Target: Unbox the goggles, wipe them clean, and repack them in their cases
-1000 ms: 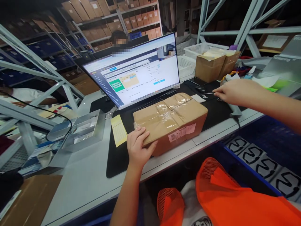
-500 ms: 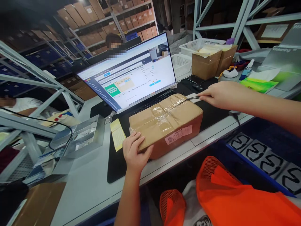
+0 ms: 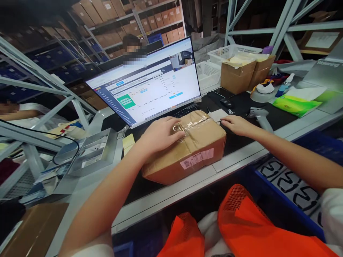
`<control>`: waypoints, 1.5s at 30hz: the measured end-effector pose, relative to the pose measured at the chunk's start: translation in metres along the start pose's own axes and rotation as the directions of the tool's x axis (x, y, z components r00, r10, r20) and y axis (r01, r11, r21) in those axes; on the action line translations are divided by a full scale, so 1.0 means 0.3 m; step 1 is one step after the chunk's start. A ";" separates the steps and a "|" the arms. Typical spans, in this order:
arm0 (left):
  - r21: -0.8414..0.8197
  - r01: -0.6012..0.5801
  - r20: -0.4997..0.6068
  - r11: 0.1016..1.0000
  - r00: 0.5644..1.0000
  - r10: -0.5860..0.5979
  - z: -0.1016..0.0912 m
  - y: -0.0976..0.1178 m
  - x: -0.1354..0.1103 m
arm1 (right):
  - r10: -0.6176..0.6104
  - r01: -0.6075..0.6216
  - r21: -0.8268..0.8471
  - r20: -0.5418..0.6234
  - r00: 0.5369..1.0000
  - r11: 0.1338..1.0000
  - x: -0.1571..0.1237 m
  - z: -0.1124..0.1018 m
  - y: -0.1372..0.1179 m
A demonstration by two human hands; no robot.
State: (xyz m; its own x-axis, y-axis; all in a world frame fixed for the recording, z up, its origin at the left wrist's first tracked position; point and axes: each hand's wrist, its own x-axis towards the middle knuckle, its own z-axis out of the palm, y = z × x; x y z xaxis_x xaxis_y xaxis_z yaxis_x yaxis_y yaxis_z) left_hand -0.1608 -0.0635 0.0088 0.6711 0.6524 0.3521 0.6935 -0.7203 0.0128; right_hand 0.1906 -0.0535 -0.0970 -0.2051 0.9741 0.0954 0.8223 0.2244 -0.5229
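A brown cardboard box, sealed with clear tape and bearing a pink label on its front side, lies on the black desk mat in front of a monitor. My left hand rests flat on the box's top, fingers stretched over the tape. My right hand sits at the box's far right top corner, fingers pressed together around a thin dark tool whose tip barely shows.
A keyboard lies behind the box, with a mouse and barcode scanner to the right. Brown boxes, white baskets, a green packet. A metal tray stands left. A co-worker is behind the monitor.
My left hand moved from the box's near left corner onto its top. My right hand came in from the mat's right side to the box's right corner. The box shifted slightly.
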 end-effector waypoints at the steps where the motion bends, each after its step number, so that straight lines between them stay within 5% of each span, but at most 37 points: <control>1: -0.015 -0.002 0.045 1.000 0.999 0.003 0.018 -0.003 0.065 | -0.007 0.014 0.153 -0.045 0.999 0.988 -0.002 0.013 -0.033; 5: 0.087 0.077 0.289 0.993 0.952 -0.099 0.048 0.031 0.243 | -0.081 0.111 0.583 -0.077 0.994 0.805 -0.051 0.060 -0.160; 9: 0.210 -0.022 0.496 0.977 0.864 -0.088 0.019 0.114 0.309 | -0.018 0.037 0.758 -0.033 0.999 0.651 -0.099 0.105 -0.219; 13: 0.229 -0.135 0.556 0.964 0.831 -0.016 -0.011 0.138 0.353 | -0.027 0.002 0.826 0.017 0.999 0.563 -0.121 0.109 -0.209; 17: 0.097 -0.006 0.546 0.995 0.836 -0.049 -0.051 -0.005 0.429 | -0.080 0.020 0.801 0.035 0.996 0.598 -0.141 0.090 -0.187; 21: 0.067 0.193 0.500 0.979 0.843 -0.200 -0.044 -0.198 0.476 | -0.153 0.138 0.751 -0.050 0.987 0.646 -0.133 0.070 -0.172; 27: 0.165 0.327 0.355 0.930 0.861 -0.366 0.069 -0.263 0.451 | -0.288 0.322 0.669 -0.165 0.943 0.670 -0.094 0.013 -0.180; 30: 0.074 0.312 0.308 0.947 0.896 -0.319 0.136 -0.284 0.420 | -0.387 0.546 0.549 -0.386 0.837 0.633 -0.128 -0.022 -0.214; 32: -0.013 0.327 0.309 0.945 0.900 -0.307 0.183 -0.306 0.397 | -0.494 0.714 0.409 -0.524 0.693 0.568 -0.173 -0.034 -0.228; 36: -0.061 0.396 0.230 0.916 0.899 -0.373 0.259 -0.330 0.351 | -0.760 0.895 0.120 -0.488 0.430 0.430 -0.277 0.019 -0.168; 38: -0.047 0.389 0.194 0.920 0.907 -0.374 0.279 -0.328 0.338 | -0.814 0.892 -0.029 -0.422 0.399 0.452 -0.317 0.091 -0.101; 42: 0.010 0.299 0.289 0.954 0.913 -0.289 0.263 -0.305 0.357 | -0.802 0.789 -0.271 -0.432 0.412 0.552 -0.350 0.223 -0.001; 45: 0.102 0.258 0.329 0.961 0.903 -0.278 0.161 -0.258 0.370 | -0.816 0.793 -0.290 -0.417 0.400 0.536 -0.340 0.179 -0.015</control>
State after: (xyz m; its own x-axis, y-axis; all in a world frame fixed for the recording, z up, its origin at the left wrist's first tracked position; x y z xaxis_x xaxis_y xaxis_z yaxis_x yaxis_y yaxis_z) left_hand -0.1274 0.0759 0.0017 0.4994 0.8663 0.0062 0.8663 -0.4995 0.0073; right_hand 0.1792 -0.1554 -0.1498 -0.5320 0.2181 0.8182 0.4324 0.9007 0.0411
